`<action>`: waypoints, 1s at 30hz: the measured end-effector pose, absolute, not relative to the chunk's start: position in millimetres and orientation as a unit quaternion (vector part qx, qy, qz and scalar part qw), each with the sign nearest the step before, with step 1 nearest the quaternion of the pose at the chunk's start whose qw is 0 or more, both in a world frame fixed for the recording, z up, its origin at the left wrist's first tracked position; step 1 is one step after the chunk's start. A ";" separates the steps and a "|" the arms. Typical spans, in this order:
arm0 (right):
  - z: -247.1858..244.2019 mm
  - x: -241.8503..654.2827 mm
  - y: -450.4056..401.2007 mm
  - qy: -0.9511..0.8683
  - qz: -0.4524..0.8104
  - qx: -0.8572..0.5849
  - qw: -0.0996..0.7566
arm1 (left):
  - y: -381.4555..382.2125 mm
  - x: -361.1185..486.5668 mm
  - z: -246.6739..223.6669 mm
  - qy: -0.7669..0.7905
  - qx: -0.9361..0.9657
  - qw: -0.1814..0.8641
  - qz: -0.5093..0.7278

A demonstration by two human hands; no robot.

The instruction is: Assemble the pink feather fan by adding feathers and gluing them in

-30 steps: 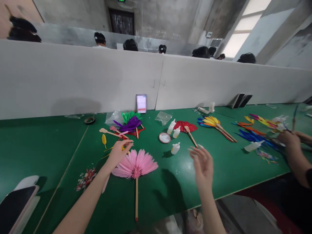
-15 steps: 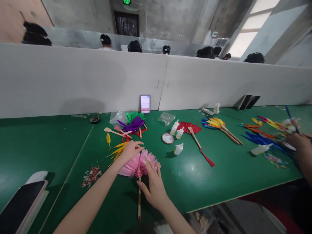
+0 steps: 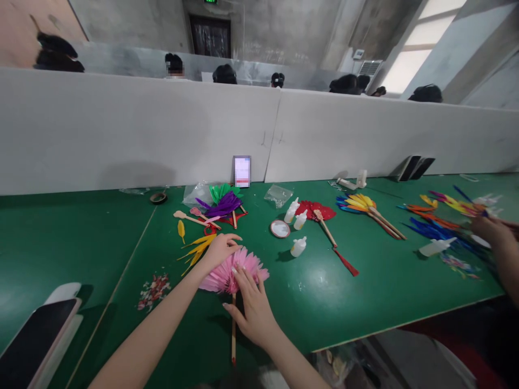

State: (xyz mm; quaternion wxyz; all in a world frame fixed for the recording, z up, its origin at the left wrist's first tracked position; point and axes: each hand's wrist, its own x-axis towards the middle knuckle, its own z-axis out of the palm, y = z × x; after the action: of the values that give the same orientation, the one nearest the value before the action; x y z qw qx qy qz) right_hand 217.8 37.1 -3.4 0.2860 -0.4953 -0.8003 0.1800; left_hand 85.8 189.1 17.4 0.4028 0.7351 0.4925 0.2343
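A pink feather fan [image 3: 217, 279] lies on the green table, its thin wooden handle [image 3: 234, 330] pointing toward me. My left hand [image 3: 221, 252] reaches over the fan's upper left part, fingers stretched to the right along its far edge. Across the lower right feathers rests my right hand [image 3: 252, 310], fingers extended and thumb apart, beside the handle. Neither hand grips anything that I can see. Yellow feathers [image 3: 198, 251] lie just left of my left hand.
White glue bottles [image 3: 298, 247] and a round white dish [image 3: 279, 229] stand right of the fan. A red fan [image 3: 318, 210] and a yellow-blue feather fan [image 3: 359, 203] lie farther right. Another person's hand [image 3: 488, 229] works at far right. A phone [image 3: 242, 171] leans on the partition.
My right hand's fingers have slid slightly left and inward over the pink feathers, toward the fan's centre. My left hand stays nearly in place. The other person's hand has shifted a little left.
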 end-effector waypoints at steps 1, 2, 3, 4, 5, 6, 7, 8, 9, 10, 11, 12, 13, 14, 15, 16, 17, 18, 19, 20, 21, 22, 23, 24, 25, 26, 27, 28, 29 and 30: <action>-3.2 217.8 37.1 -0.801 0.181 -0.495 0.283 | 189.0 84.7 18.1 0.493 0.736 0.400 0.236; -3.0 217.8 37.0 -0.801 0.183 -0.496 0.280 | 188.9 83.6 18.8 0.494 0.737 0.395 0.237; -2.8 217.8 37.0 -0.802 0.185 -0.497 0.277 | 188.8 82.6 19.4 0.495 0.739 0.390 0.238; -2.6 217.8 37.0 -0.802 0.187 -0.498 0.274 | 188.8 81.7 19.9 0.496 0.740 0.386 0.239; -2.4 217.8 37.0 -0.802 0.189 -0.498 0.270 | 188.8 80.9 20.2 0.497 0.742 0.382 0.238; -2.2 217.9 37.0 -0.803 0.190 -0.498 0.267 | 188.9 80.0 20.2 0.499 0.743 0.378 0.237; -2.0 218.0 37.0 -0.804 0.191 -0.497 0.265 | 189.1 79.3 20.1 0.500 0.744 0.375 0.236; -1.7 218.0 37.0 -0.805 0.191 -0.495 0.264 | 189.4 78.5 19.7 0.500 0.745 0.373 0.235; -1.4 218.1 36.9 -0.806 0.191 -0.494 0.263 | 189.7 77.7 19.2 0.501 0.746 0.371 0.234; -1.1 218.1 36.8 -0.807 0.192 -0.494 0.263 | 190.0 76.9 18.5 0.501 0.747 0.369 0.234; -0.7 218.2 36.7 -0.807 0.193 -0.493 0.262 | 190.3 76.3 17.9 0.501 0.749 0.367 0.233; -0.2 218.2 36.6 -0.808 0.194 -0.492 0.260 | 190.5 75.7 17.4 0.500 0.750 0.366 0.233; 0.2 218.2 36.5 -0.809 0.196 -0.490 0.257 | 190.7 75.2 16.9 0.499 0.751 0.364 0.232; 0.6 218.3 36.4 -0.811 0.199 -0.488 0.254 | 190.8 74.8 16.6 0.498 0.753 0.363 0.231; 0.9 218.5 36.3 -0.813 0.201 -0.486 0.252 | 190.9 74.6 16.5 0.497 0.755 0.361 0.230; 1.2 218.6 36.2 -0.814 0.203 -0.483 0.250 | 191.0 74.4 16.5 0.496 0.757 0.360 0.229; 1.3 218.8 36.2 -0.816 0.205 -0.480 0.248 | 191.0 74.4 16.6 0.495 0.759 0.358 0.227; 1.3 219.0 36.1 -0.818 0.206 -0.477 0.247 | 191.1 74.4 16.9 0.494 0.760 0.356 0.226; 1.2 219.2 36.0 -0.820 0.206 -0.475 0.246 | 191.3 74.4 17.3 0.494 0.762 0.353 0.224; 1.0 219.3 35.8 -0.821 0.205 -0.474 0.245 | 191.4 74.4 17.7 0.494 0.764 0.351 0.223; 0.8 219.4 35.6 -0.821 0.204 -0.474 0.243 | 191.6 74.4 18.2 0.494 0.765 0.348 0.222; 0.7 219.3 35.4 -0.821 0.204 -0.476 0.242 | 191.8 74.3 18.6 0.495 0.766 0.345 0.221; 0.6 219.3 35.3 -0.820 0.204 -0.477 0.241 | 192.1 74.1 19.0 0.495 0.768 0.343 0.220; 0.5 219.2 35.2 -0.819 0.204 -0.479 0.241 | 192.3 73.8 19.3 0.494 0.769 0.341 0.219; 0.6 219.1 35.2 -0.818 0.205 -0.480 0.241 | 192.5 73.4 19.6 0.494 0.770 0.339 0.217; 0.6 219.1 35.3 -0.818 0.206 -0.480 0.241 | 192.8 72.9 19.9 0.494 0.772 0.338 0.215; 0.7 219.1 35.5 -0.818 0.206 -0.480 0.242 | 193.2 72.3 20.2 0.494 0.773 0.336 0.213; 0.8 219.1 35.6 -0.818 0.206 -0.480 0.242 | 193.8 71.8 20.6 0.494 0.773 0.335 0.213; 0.9 219.2 35.8 -0.818 0.206 -0.479 0.242 | 194.7 71.3 21.1 0.494 0.774 0.334 0.214; 0.9 219.4 35.9 -0.819 0.207 -0.477 0.242 | 195.7 71.0 21.8 0.493 0.774 0.333 0.216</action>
State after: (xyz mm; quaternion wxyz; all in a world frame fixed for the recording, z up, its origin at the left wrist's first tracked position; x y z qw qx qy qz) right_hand 219.4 35.9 0.9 0.2423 -0.4775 -0.8189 0.2065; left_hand 71.0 195.7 21.8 0.3328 0.7743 0.4931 0.2157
